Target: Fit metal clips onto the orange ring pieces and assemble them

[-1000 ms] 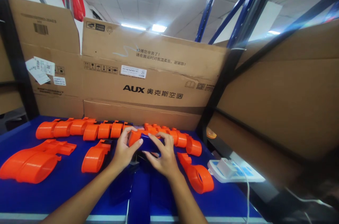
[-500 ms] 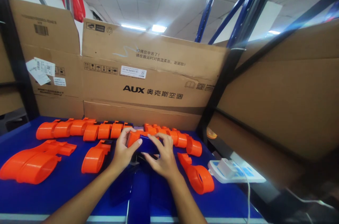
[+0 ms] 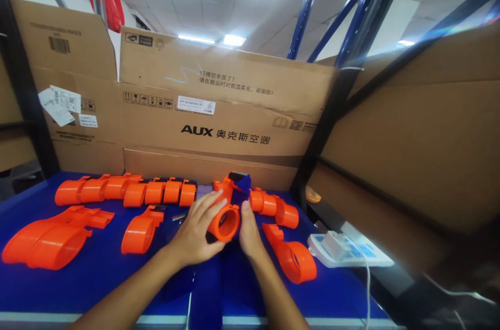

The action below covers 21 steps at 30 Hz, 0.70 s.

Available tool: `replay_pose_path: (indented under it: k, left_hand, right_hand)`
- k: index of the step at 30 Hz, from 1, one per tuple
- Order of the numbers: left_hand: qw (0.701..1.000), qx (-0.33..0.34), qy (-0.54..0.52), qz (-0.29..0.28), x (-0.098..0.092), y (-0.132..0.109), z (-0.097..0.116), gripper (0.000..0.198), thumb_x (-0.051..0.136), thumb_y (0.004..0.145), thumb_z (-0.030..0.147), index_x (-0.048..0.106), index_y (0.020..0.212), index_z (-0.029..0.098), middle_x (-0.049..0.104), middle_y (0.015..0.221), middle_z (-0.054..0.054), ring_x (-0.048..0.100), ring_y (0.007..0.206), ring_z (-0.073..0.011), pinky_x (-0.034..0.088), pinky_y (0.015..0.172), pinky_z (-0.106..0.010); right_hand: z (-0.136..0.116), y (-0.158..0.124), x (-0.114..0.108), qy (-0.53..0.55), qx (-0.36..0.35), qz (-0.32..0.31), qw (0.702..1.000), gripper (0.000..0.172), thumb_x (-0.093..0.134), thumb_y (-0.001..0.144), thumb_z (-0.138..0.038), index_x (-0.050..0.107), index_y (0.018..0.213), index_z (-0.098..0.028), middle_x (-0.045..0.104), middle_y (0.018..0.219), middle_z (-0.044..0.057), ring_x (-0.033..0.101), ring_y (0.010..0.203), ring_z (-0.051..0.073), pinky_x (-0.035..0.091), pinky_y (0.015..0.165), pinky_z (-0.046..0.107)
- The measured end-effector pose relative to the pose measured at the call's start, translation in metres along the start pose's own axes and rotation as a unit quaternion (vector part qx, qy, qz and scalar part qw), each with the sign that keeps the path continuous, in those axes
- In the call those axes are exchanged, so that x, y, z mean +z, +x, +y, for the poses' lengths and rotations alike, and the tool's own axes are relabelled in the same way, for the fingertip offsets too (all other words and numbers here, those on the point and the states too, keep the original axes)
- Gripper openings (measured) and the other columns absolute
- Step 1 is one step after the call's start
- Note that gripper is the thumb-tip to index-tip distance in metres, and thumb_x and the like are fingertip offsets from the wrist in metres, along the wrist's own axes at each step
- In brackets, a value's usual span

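Note:
An orange plastic tape dispenser [image 3: 225,221] is held between my two hands, tilted, its round opening toward me. A blue flap [image 3: 242,183] and a dark edge show at its upper end. My left hand [image 3: 198,228] grips the ring from the left, fingers over the top and thumb underneath. From the right, my right hand [image 3: 250,231] presses against it, thumb up beside the ring; its other fingers are mostly hidden. Behind my hands runs a row of similar orange dispensers [image 3: 135,194], some with dark blue or black ends.
On the blue table [image 3: 97,288] lie more orange dispensers: a pair [image 3: 50,246] at left, one [image 3: 138,233] left of my hands and one [image 3: 299,262] at right. A white power strip [image 3: 351,252] with a cable sits at the right edge. Cardboard [image 3: 156,132] walls the back.
The dispenser has been turned from lying sideways to tilted, its ring opening now facing me. The blue part moved up and right. My left hand shifted lower around the ring.

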<state>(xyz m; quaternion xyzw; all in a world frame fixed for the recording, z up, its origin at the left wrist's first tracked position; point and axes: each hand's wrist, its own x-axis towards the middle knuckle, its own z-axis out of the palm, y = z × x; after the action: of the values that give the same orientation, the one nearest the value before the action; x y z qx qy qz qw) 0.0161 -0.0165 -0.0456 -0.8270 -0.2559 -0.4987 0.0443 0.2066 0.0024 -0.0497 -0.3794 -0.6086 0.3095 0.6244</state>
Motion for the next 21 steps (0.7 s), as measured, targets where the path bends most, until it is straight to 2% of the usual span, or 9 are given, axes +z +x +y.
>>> replay_pose_path:
  k: [3,5,8,10,12,14,18,21]
  left_hand:
    - [0.997,0.034,0.063,0.026,-0.001,0.001,0.003,0.084,0.076,0.077,0.019,0.04,0.153,0.024,0.047,0.151,-0.017,0.045,0.143,-0.0374,0.044,0.114,-0.059]
    - [0.994,0.052,0.088,0.028,-0.005,0.004,0.006,0.08,0.076,0.077,0.02,0.043,0.15,0.023,0.052,0.146,-0.018,0.048,0.14,-0.0379,0.047,0.111,-0.059]
    - [0.992,0.069,0.107,0.02,-0.02,0.007,0.012,0.081,0.078,0.075,0.022,0.045,0.148,0.019,0.056,0.141,-0.019,0.051,0.137,-0.0381,0.049,0.11,-0.057]
    - [0.99,0.073,0.123,0.015,-0.041,0.008,0.014,0.082,0.078,0.074,0.023,0.044,0.149,0.019,0.058,0.141,-0.018,0.054,0.135,-0.0368,0.048,0.111,-0.057]
    - [0.986,0.07,0.153,-0.001,-0.074,0.005,0.012,0.081,0.078,0.076,0.023,0.043,0.149,0.02,0.059,0.141,-0.017,0.055,0.134,-0.0361,0.047,0.111,-0.057]
    - [0.979,0.055,0.195,-0.036,-0.116,-0.002,0.007,0.079,0.078,0.077,0.024,0.044,0.149,0.022,0.06,0.143,-0.016,0.055,0.134,-0.036,0.046,0.111,-0.057]
    - [0.963,0.021,0.253,-0.088,-0.21,-0.028,-0.012,0.07,0.074,0.08,0.024,0.05,0.145,0.023,0.061,0.144,-0.014,0.055,0.133,-0.035,0.045,0.111,-0.056]
    - [0.953,-0.014,0.267,-0.143,-0.265,-0.051,-0.027,0.059,0.066,0.083,0.02,0.055,0.141,0.026,0.067,0.136,-0.008,0.059,0.129,-0.0304,0.044,0.11,-0.052]
  right_hand:
    - [-0.009,-0.002,0.002,0.001,0.03,-0.043,0.999,0.065,0.035,0.1,-0.071,0.074,0.112,-0.02,0.075,0.118,0.011,0.064,0.121,0.03,0.047,0.11,0.047]
    - [-0.015,-0.003,0.003,-0.003,0.045,-0.05,0.998,0.065,0.036,0.099,-0.073,0.075,0.102,-0.021,0.077,0.105,0.011,0.067,0.109,0.029,0.052,0.101,0.045]
    - [-0.019,-0.004,0.003,0.022,0.055,-0.065,0.996,0.067,0.034,0.098,-0.076,0.073,0.104,-0.022,0.077,0.103,0.01,0.069,0.103,0.029,0.056,0.09,0.043]
    - [-0.02,-0.003,0.003,0.047,0.056,-0.092,0.993,0.07,0.029,0.097,-0.078,0.072,0.11,-0.024,0.077,0.102,0.01,0.07,0.094,0.027,0.056,0.083,0.041]
    - [-0.02,-0.002,0.003,0.062,0.049,-0.109,0.991,0.072,0.025,0.098,-0.078,0.07,0.11,-0.023,0.077,0.095,0.01,0.07,0.082,0.025,0.055,0.076,0.039]
    - [-0.021,-0.001,0.003,0.07,0.037,-0.112,0.991,0.074,0.022,0.098,-0.078,0.07,0.108,-0.022,0.077,0.088,0.009,0.068,0.075,0.024,0.052,0.07,0.037]
    - [-0.026,0.0,0.004,0.083,0.028,-0.115,0.99,0.073,0.021,0.099,-0.076,0.069,0.106,-0.022,0.076,0.085,0.009,0.067,0.071,0.023,0.05,0.066,0.035]
    - [-0.028,0.001,0.004,0.076,0.018,-0.102,0.992,0.072,0.022,0.099,-0.075,0.069,0.104,-0.021,0.075,0.08,0.009,0.066,0.069,0.022,0.049,0.065,0.035]
